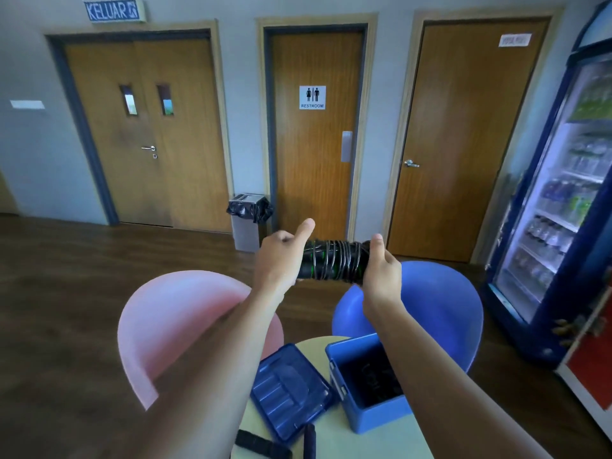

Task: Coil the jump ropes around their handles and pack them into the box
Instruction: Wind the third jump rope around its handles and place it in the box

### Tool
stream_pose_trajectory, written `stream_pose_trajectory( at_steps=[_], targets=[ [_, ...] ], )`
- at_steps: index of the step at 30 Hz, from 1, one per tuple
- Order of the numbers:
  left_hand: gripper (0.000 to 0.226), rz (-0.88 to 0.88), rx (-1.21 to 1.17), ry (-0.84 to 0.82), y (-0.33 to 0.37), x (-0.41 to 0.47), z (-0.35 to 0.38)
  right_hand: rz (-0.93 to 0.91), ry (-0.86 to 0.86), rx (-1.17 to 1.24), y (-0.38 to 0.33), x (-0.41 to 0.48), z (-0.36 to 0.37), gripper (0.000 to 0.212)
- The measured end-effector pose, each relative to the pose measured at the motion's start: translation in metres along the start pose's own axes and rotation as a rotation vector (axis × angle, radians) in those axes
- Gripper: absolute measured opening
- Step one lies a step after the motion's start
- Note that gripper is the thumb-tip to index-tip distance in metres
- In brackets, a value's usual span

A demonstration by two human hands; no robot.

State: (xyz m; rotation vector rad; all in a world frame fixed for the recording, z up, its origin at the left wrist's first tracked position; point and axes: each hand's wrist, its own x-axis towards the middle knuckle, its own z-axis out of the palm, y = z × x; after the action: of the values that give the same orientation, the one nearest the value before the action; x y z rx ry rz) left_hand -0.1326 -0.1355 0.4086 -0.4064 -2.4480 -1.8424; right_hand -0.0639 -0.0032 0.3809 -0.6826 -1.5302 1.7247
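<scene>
Both hands hold a coiled rope (332, 261) level in the air: left hand (281, 256) grips its 9 o'clock end, thumb up, right hand (381, 270) its 3 o'clock end. At 6 o'clock below them the open box (357, 409) stands on the table (407, 435), its lid (291, 392) lying beside at 9 o'clock.

Black-green rope bundle (332, 260), blue box (367, 382)

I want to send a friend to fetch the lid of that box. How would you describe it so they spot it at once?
Find the small pale round table in front of the pink chair and blue chair. On it stands an open blue box; the lid lies flat on the table to the left of the box. It is darker, glossy blue, with raised ribs.
</scene>
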Motion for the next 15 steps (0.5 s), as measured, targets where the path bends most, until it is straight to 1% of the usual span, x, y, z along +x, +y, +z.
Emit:
stream_pose_trajectory(
  at_steps=[2, 3, 5, 8, 10, 12, 13, 15],
  targets=[
    [0.042, -0.180, -0.281, -0.120, -0.013, 0.002, 0.012, 0.050, 0.035, -0.012, 0.015, 0.017, -0.009, 0.054],
    [0.040, -0.243, -0.408, -0.165, -0.020, 0.003, 0.020, 0.085, 0.050, -0.008, 0.024, 0.025, -0.013, 0.053],
    [0.038, -0.298, -0.567, -0.216, -0.034, 0.008, 0.042, 0.165, 0.046, 0.006, 0.044, 0.043, -0.021, 0.052],
    [0.016, -0.295, -0.570, -0.186, -0.053, 0.014, 0.080, 0.291, -0.007, 0.049, 0.076, 0.078, -0.032, 0.051],
    [0.020, -0.320, -0.578, -0.146, -0.070, 0.023, 0.104, 0.372, -0.062, 0.040, 0.097, 0.102, -0.041, 0.052],
    [0.027, -0.367, -0.559, -0.106, -0.089, 0.032, 0.124, 0.442, -0.120, -0.031, 0.119, 0.125, -0.054, 0.054],
    [0.027, -0.385, -0.526, -0.087, -0.099, 0.037, 0.133, 0.468, -0.161, -0.073, 0.128, 0.134, -0.061, 0.052],
    [0.023, -0.428, -0.441, -0.079, -0.120, 0.043, 0.152, 0.539, -0.246, -0.154, 0.145, 0.146, -0.074, 0.040]
  ],
)
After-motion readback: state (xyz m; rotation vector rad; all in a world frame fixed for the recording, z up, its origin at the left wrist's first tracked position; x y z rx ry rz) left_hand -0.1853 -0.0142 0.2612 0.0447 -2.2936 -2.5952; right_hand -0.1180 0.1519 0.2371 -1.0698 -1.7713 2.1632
